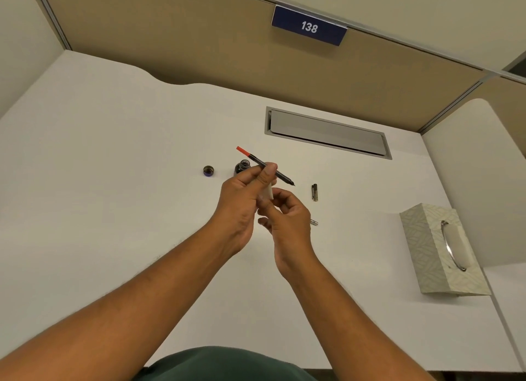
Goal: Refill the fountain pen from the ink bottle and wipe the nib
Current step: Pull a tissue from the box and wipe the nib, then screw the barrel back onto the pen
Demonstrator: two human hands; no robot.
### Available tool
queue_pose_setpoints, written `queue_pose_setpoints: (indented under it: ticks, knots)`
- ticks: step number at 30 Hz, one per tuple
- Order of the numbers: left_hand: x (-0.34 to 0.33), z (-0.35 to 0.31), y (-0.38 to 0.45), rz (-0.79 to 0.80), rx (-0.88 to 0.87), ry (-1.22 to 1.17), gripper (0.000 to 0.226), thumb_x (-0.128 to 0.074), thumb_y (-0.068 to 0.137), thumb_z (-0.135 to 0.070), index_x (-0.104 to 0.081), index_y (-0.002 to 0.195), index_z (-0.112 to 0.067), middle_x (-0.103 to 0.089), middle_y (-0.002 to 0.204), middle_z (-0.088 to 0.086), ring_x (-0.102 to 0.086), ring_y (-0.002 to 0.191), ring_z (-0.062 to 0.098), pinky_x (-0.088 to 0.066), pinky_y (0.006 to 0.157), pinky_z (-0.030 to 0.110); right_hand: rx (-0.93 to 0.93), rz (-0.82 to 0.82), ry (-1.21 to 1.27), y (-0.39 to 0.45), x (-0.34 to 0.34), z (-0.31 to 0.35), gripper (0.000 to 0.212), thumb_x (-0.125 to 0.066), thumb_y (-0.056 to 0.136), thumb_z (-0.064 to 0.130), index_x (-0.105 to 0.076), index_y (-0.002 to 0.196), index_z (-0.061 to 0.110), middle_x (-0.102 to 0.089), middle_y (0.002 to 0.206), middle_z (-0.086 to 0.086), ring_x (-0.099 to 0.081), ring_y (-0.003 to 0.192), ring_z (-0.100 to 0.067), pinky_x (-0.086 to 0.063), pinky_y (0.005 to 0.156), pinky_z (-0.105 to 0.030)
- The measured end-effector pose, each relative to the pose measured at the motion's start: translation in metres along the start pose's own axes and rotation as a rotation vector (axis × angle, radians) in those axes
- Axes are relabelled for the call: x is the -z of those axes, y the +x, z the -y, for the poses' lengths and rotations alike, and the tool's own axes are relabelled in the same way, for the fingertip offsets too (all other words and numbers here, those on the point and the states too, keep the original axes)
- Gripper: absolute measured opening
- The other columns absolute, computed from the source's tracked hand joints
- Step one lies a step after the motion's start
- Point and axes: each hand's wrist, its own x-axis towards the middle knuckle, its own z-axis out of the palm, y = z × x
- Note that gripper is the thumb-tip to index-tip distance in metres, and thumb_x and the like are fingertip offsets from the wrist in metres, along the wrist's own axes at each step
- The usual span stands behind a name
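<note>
Evidently the filling part looks finished or close to it. The ink bottle (242, 167) stands uncapped on the white desk (113, 181), its purple cap (208, 171) set down apart on the left. The left hand (242, 201) is raised above the desk and pinches the stripped fountain pen (264, 165) between thumb and fingers; the red converter end (242, 150) points up and away to the left, the dark nib (291, 183) down to the right, out of the bottle. The pen hangs in the air just in front of the bottle, not touching it. Whether the converter holds ink, I cannot tell; it is too small to read.

The right hand (284, 218) is curled just below the left and holds a small white piece, probably tissue (269, 194), close under the pen's shaft but not yet at the nib. So my judgement is that the wiping step is only starting.

Left to do: wipe the nib, then reassemble. 2 pen parts lie on the desk to the right, a dark piece with a clip (314, 192) and a silvery end (314, 223) peeping out beside the right hand. The bottle also wants its cap back. A tissue box (427, 252) sits well to the right.
</note>
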Motion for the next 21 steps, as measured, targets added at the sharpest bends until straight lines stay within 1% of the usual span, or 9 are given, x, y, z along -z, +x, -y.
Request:
queue_pose_setpoints:
  ticks: [3,5,7,9,11,13,15,17,21]
  knots:
    - [0.001,0.005,0.004,-0.031,-0.02,0.017,0.044,-0.079,0.08,-0.039,-0.078,0.113,-0.01,-0.071,0.08,-0.009,-0.063,0.089,0.014,-0.054,0.086,0.032,0.008,0.018,-0.1,-0.001,0.021,-0.012,0.027,-0.083,0.087,0.021,-0.072,0.112,0.018,-0.077,0.099,-0.004,-0.072,0.079,-0.01,-0.059,0.07,-0.023]
    - [0.001,0.01,0.005,-0.063,-0.025,0.042,0.04,-0.08,0.08,-0.038,-0.079,0.111,-0.012,-0.069,0.079,-0.01,-0.06,0.088,0.015,-0.054,0.095,0.034,0.023,-0.042,-0.232,0.004,0.043,-0.024,0.021,-0.082,0.086,0.02,-0.074,0.106,0.022,-0.077,0.091,-0.001,-0.071,0.075,-0.008,-0.057,0.069,-0.023]
    - [0.0,0.015,0.004,-0.089,-0.017,0.058,0.036,-0.082,0.076,-0.04,-0.081,0.103,-0.017,-0.066,0.078,-0.007,-0.056,0.088,0.018,-0.054,0.097,0.036,0.042,-0.118,-0.354,0.015,0.07,-0.037,0.013,-0.081,0.085,0.021,-0.075,0.096,0.026,-0.077,0.087,0.004,-0.073,0.078,-0.013,-0.057,0.074,-0.025]
    - [-0.001,0.022,0.003,-0.125,-0.002,0.079,0.029,-0.084,0.075,-0.041,-0.082,0.095,-0.021,-0.064,0.075,-0.005,-0.054,0.086,0.02,-0.053,0.099,0.04,0.068,-0.172,-0.458,0.03,0.096,-0.046,0.008,-0.078,0.086,0.021,-0.075,0.092,0.025,-0.077,0.088,0.006,-0.071,0.078,-0.011,-0.054,0.071,-0.016]
    - [-0.003,0.029,0.001,-0.162,0.016,0.103,0.017,-0.085,0.079,-0.036,-0.082,0.088,-0.023,-0.062,0.072,-0.003,-0.053,0.085,0.019,-0.053,0.102,0.044,0.098,-0.195,-0.544,0.048,0.117,-0.05,0.007,-0.074,0.088,0.018,-0.075,0.093,0.022,-0.076,0.087,0.005,-0.064,0.067,-0.001,-0.047,0.061,-0.008]
    - [-0.005,0.036,-0.003,-0.173,0.031,0.158,0.011,-0.085,0.079,-0.036,-0.084,0.081,-0.025,-0.053,0.074,0.006,-0.05,0.084,0.019,-0.051,0.104,0.046,0.124,-0.197,-0.603,0.066,0.13,-0.053,0.007,-0.072,0.089,0.016,-0.075,0.094,0.02,-0.075,0.087,0.006,-0.062,0.067,-0.005,-0.047,0.063,-0.016]
    - [-0.007,0.04,-0.006,-0.175,0.034,0.21,0.011,-0.087,0.076,-0.038,-0.084,0.077,-0.027,-0.051,0.07,0.003,-0.048,0.083,0.019,-0.05,0.1,0.043,0.139,-0.203,-0.636,0.084,0.137,-0.056,0.007,-0.072,0.089,0.015,-0.074,0.095,0.017,-0.074,0.087,0.005,-0.064,0.071,-0.01,-0.047,0.067,-0.023]
    - [-0.01,0.045,-0.007,-0.191,0.029,0.241,0.016,-0.089,0.072,-0.039,-0.084,0.077,-0.024,-0.054,0.065,-0.005,-0.048,0.081,0.02,-0.048,0.092,0.038,0.16,-0.202,-0.667,0.1,0.142,-0.059,0.007,-0.072,0.089,0.015,-0.074,0.096,0.015,-0.073,0.087,0.005,-0.063,0.072,-0.006,-0.046,0.069,-0.025]
    - [-0.019,0.059,-0.009,-0.222,0.016,0.321,0.028,-0.092,0.067,-0.042,-0.083,0.078,-0.018,-0.058,0.063,-0.011,-0.048,0.077,0.019,-0.045,0.086,0.036,0.237,-0.012,-0.891,0.13,0.152,-0.068,0.019,-0.078,0.088,0.024,-0.071,0.105,0.019,-0.067,0.097,0.005,-0.063,0.085,-0.014,-0.043,0.072,-0.025]
